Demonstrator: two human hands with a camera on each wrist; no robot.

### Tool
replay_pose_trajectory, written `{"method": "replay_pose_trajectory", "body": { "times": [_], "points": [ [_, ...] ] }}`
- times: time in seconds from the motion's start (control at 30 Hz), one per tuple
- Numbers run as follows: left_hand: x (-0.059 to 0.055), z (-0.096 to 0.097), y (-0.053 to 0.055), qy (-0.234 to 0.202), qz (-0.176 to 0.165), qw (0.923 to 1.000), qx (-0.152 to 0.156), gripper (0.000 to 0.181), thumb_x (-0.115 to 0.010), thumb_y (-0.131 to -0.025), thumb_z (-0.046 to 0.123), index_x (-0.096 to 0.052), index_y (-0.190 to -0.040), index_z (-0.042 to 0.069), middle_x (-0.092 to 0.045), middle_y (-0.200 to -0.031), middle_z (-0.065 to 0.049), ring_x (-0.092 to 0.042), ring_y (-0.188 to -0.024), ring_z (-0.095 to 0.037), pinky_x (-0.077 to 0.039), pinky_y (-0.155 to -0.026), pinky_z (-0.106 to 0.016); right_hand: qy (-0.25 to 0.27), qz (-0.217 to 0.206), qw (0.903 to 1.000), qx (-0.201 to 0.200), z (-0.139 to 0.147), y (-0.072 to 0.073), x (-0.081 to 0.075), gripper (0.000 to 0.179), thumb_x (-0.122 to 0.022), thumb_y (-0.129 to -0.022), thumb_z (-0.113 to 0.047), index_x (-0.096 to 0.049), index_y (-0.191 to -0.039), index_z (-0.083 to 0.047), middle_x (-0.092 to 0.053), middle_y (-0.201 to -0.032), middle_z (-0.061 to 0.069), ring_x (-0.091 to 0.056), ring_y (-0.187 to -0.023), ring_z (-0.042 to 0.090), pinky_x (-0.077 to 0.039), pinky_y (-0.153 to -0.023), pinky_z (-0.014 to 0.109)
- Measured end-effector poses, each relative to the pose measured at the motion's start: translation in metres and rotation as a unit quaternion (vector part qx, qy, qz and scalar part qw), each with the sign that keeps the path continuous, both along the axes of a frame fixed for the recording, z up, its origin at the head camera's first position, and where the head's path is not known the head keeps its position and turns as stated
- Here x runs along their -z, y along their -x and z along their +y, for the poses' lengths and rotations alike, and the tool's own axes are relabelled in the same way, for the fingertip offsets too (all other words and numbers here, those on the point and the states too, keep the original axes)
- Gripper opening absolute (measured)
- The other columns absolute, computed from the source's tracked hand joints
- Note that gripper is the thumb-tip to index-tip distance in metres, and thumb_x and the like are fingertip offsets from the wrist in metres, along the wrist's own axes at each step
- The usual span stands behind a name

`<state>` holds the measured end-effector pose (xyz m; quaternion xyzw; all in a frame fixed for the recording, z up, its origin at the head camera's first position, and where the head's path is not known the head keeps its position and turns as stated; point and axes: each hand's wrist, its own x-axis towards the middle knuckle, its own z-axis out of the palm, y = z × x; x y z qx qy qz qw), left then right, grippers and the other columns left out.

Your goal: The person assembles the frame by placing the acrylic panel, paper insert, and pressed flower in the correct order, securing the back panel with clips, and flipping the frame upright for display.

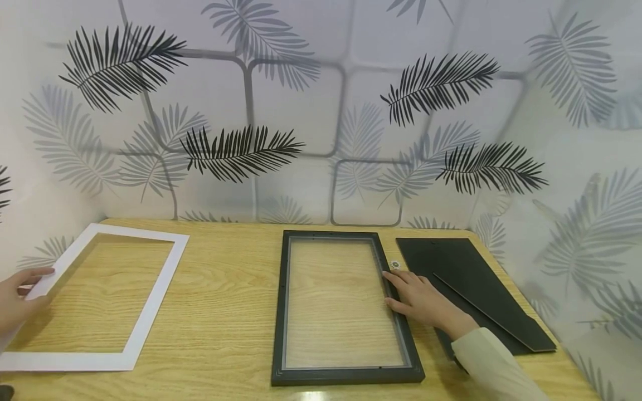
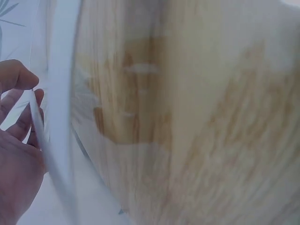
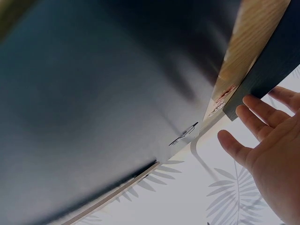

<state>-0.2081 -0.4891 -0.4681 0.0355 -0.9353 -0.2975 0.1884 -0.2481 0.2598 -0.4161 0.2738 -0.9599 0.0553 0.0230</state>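
A white rectangular mat border (image 1: 154, 301) is at the left of the table, its left side pinched between thumb and fingers of my left hand (image 1: 22, 301). The left wrist view shows that hand (image 2: 18, 159) gripping the thin edge of the white border (image 2: 63, 93). In the middle lies a black picture frame (image 1: 346, 376) with what looks like a clear pane (image 1: 346, 301) inside. My right hand (image 1: 418, 298) rests on its right side with fingers extended. In the right wrist view, the right hand's (image 3: 276, 154) fingertips touch the dark frame bar (image 3: 272, 56).
A black backing board (image 1: 446, 259) with a stand leg (image 1: 501, 317) lies at the right, partly under my right forearm. A metal hanger (image 3: 183, 134) shows on it. A small sticker (image 1: 395, 264) sits beside the frame. Behind the wooden table (image 1: 230, 278) is a leaf-patterned covering (image 1: 301, 189).
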Motion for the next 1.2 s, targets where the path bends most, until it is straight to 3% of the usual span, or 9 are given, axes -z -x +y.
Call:
{"method": "replay_pose_trajectory", "body": {
  "times": [0.07, 0.13, 0.23, 0.3, 0.37, 0.57, 0.77, 0.97, 1.2],
  "points": [
    [-0.001, 0.003, -0.001, -0.023, -0.007, 0.9997, -0.006, 0.055, -0.063, -0.077, 0.002, -0.05, -0.127, 0.021, -0.046, -0.105, -0.03, -0.029, -0.071, 0.019, -0.031, -0.057, -0.013, 0.001, 0.0, 1.0, 0.0, 0.0, 0.0, 0.0, 0.06, -0.051, -0.091, -0.04, -0.037, -0.139, -0.008, -0.04, -0.139, 0.017, -0.038, -0.127, 0.036, -0.031, -0.098, 0.057],
    [-0.003, 0.005, -0.003, -0.032, -0.015, 0.9993, -0.01, 0.058, -0.062, -0.079, 0.004, -0.047, -0.129, 0.028, -0.048, -0.104, -0.006, -0.029, -0.071, 0.019, -0.032, -0.058, -0.014, 0.002, 0.0, 1.0, 0.002, 0.0, 0.0, -0.001, 0.06, -0.052, -0.091, -0.04, -0.037, -0.139, -0.008, -0.04, -0.139, 0.017, -0.038, -0.127, 0.036, -0.031, -0.098, 0.057],
    [-0.006, 0.009, -0.006, -0.046, -0.016, 0.9988, -0.007, 0.063, -0.06, -0.08, 0.002, -0.043, -0.133, 0.032, -0.035, -0.099, 0.027, -0.031, -0.072, 0.018, -0.034, -0.058, -0.012, 0.003, 0.001, 1.0, 0.001, 0.0, -0.001, -0.001, 0.06, -0.052, -0.091, -0.04, -0.037, -0.139, -0.007, -0.04, -0.139, 0.018, -0.039, -0.126, 0.037, -0.031, -0.098, 0.057],
    [-0.008, 0.012, -0.007, -0.049, -0.007, 0.9988, 0.001, 0.065, -0.059, -0.08, 0.001, -0.042, -0.131, 0.038, -0.025, -0.094, 0.037, -0.033, -0.071, 0.019, -0.036, -0.057, -0.011, 0.003, -0.001, 1.0, 0.002, 0.0, -0.001, -0.001, 0.06, -0.052, -0.091, -0.04, -0.037, -0.139, -0.007, -0.04, -0.139, 0.018, -0.039, -0.126, 0.037, -0.031, -0.097, 0.057],
    [-0.012, 0.015, -0.009, -0.054, 0.003, 0.9985, 0.012, 0.063, -0.058, -0.081, 0.0, -0.043, -0.133, 0.032, -0.024, -0.094, 0.038, -0.033, -0.07, 0.02, -0.035, -0.056, -0.009, 0.002, -0.001, 1.0, 0.002, 0.0, -0.001, -0.001, 0.059, -0.051, -0.091, -0.039, -0.037, -0.139, -0.007, -0.04, -0.139, 0.019, -0.039, -0.126, 0.037, -0.031, -0.097, 0.057],
    [-0.019, 0.02, -0.01, -0.078, 0.035, 0.9959, 0.029, 0.066, -0.058, -0.078, -0.005, -0.048, -0.127, 0.037, -0.029, -0.092, 0.038, -0.035, -0.071, 0.021, -0.034, -0.056, -0.006, -0.001, -0.002, 1.0, 0.002, 0.0, -0.001, 0.0, 0.059, -0.05, -0.092, -0.039, -0.036, -0.139, -0.007, -0.04, -0.139, 0.019, -0.038, -0.126, 0.037, -0.032, -0.097, 0.057],
    [-0.014, 0.011, -0.002, -0.105, 0.049, 0.9927, 0.034, 0.067, -0.057, -0.077, -0.008, -0.049, -0.125, 0.038, -0.033, -0.094, 0.036, -0.035, -0.077, 0.021, -0.035, -0.059, -0.004, 0.005, 0.003, 1.0, -0.001, 0.0, -0.001, -0.001, 0.059, -0.051, -0.091, -0.039, -0.037, -0.139, -0.007, -0.04, -0.139, 0.019, -0.039, -0.126, 0.037, -0.032, -0.097, 0.058],
    [-0.011, 0.005, 0.005, -0.113, 0.023, 0.9932, 0.018, 0.064, -0.057, -0.081, -0.002, -0.044, -0.134, 0.032, -0.032, -0.095, 0.035, -0.034, -0.078, 0.021, -0.039, -0.057, -0.009, 0.006, 0.001, 1.0, 0.0, 0.001, -0.001, 0.0, 0.06, -0.051, -0.091, -0.04, -0.037, -0.139, -0.008, -0.04, -0.139, 0.018, -0.039, -0.126, 0.037, -0.032, -0.097, 0.057],
    [-0.028, 0.023, 0.002, -0.109, 0.019, 0.9932, 0.036, 0.059, -0.058, -0.085, 0.003, -0.042, -0.137, 0.026, -0.032, -0.097, 0.039, -0.033, -0.081, 0.024, -0.041, -0.057, -0.008, 0.01, -0.002, 0.9999, 0.001, 0.0, -0.001, -0.001, 0.06, -0.052, -0.091, -0.04, -0.037, -0.139, -0.007, -0.04, -0.139, 0.018, -0.038, -0.127, 0.037, -0.031, -0.098, 0.057]
  ]
}}
